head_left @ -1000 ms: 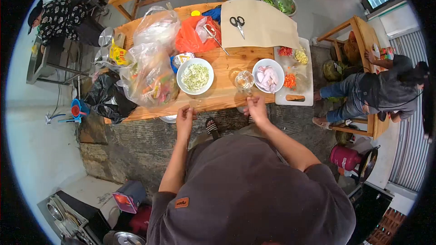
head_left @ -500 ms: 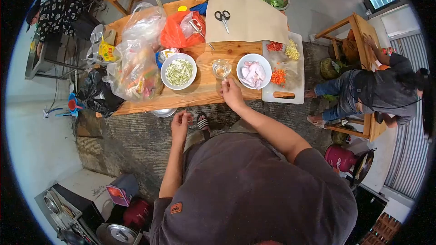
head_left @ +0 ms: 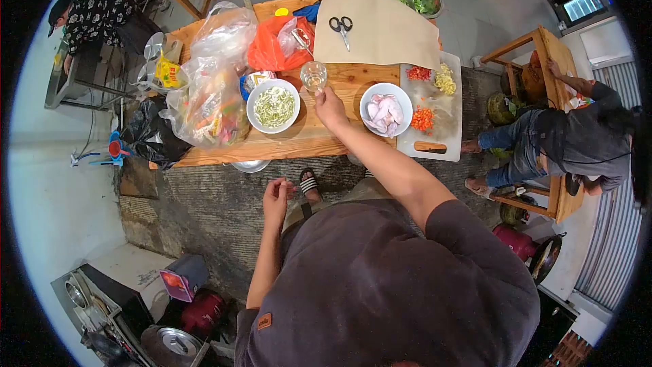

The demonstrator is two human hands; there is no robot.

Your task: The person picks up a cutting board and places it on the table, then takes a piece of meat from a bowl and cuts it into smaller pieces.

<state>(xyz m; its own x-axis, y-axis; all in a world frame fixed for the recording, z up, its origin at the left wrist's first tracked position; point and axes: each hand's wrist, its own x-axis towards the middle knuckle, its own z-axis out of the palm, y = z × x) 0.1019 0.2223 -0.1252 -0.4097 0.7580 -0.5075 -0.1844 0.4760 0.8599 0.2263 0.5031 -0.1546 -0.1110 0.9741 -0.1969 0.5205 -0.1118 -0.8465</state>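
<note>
My right hand (head_left: 329, 107) is closed on the rim of a small clear glass bowl (head_left: 314, 77) with clear liquid in it, over the wooden table (head_left: 339, 137). To its left stands a white bowl (head_left: 274, 106) of pale green shredded vegetable. On the other side is a white bowl of raw chicken pieces (head_left: 384, 114). My left hand (head_left: 275, 200) hangs in front of my body, below the table edge, its fingers loosely bent and apart, with nothing visible in them.
A white cutting board (head_left: 445, 139) bears chopped red, orange and yellow pieces. Scissors (head_left: 341, 30) lie on brown paper (head_left: 380, 20). Plastic bags (head_left: 214, 105) crowd the table's left. One person (head_left: 567, 129) works at the right, another (head_left: 92, 20) at the far left.
My right hand has taken hold of the small glass bowl and carried it left and away from me, near the shredded vegetable. My left hand has shifted slightly.
</note>
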